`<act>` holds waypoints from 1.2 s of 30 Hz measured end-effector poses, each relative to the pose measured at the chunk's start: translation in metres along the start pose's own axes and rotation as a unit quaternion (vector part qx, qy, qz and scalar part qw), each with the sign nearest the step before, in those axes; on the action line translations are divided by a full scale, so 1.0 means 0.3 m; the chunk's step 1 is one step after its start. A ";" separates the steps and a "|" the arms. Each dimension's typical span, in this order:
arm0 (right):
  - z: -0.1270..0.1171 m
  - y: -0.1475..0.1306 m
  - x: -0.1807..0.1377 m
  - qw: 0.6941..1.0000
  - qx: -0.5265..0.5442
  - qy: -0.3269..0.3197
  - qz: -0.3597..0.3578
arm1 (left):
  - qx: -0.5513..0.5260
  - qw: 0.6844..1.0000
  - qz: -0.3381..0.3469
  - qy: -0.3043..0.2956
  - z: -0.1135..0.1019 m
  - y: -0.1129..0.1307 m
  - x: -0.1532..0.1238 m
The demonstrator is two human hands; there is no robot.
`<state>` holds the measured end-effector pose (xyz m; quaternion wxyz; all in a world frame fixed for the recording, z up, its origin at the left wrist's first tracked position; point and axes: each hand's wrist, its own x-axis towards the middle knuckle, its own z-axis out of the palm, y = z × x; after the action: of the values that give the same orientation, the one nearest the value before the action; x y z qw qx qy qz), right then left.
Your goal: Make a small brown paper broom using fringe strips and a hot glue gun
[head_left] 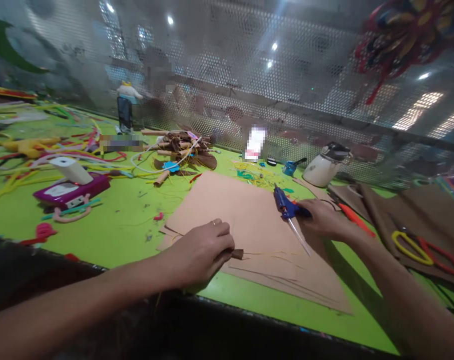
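Note:
My left hand (207,247) is closed around a small roll of brown paper (237,254), whose end sticks out past the fingers. Thin yellow strands (270,253) trail to the right from it. Both lie over a stack of brown paper sheets (245,210) near the table's front edge. At the right side of the stack, my right hand (319,217) grips the handle of a blue hot glue gun (285,202). A clear glue stick (299,235) juts out of its back end toward me. The fingers of my right hand are partly hidden behind the gun's handle.
Scissors (418,250) and an orange pen-like tool (356,220) lie at right by folded brown paper (429,210). A white jar (322,167) stands behind. A purple power strip (76,190) with a white plug, tangled cords and a pile of brown rolls (187,150) occupy the left and back.

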<state>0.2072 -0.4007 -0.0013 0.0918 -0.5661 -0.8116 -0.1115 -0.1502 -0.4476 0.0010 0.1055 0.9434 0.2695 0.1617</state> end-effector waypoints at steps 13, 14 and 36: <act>0.099 0.004 0.022 0.999 -0.034 0.021 -0.016 | -0.002 1.000 0.010 -0.017 -0.022 0.017 0.012; 0.100 0.001 0.025 0.999 -0.024 0.024 -0.016 | 0.000 1.000 0.010 -0.017 -0.021 0.017 0.011; -0.208 -0.229 -0.162 0.884 0.429 -0.180 -0.052 | 0.018 0.999 0.035 -0.030 -0.025 0.014 0.012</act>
<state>0.1606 -0.4850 0.0398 0.1717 -0.4385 -0.8113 0.3465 -0.1480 -0.4482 0.0100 0.0911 0.9585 0.2356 0.1322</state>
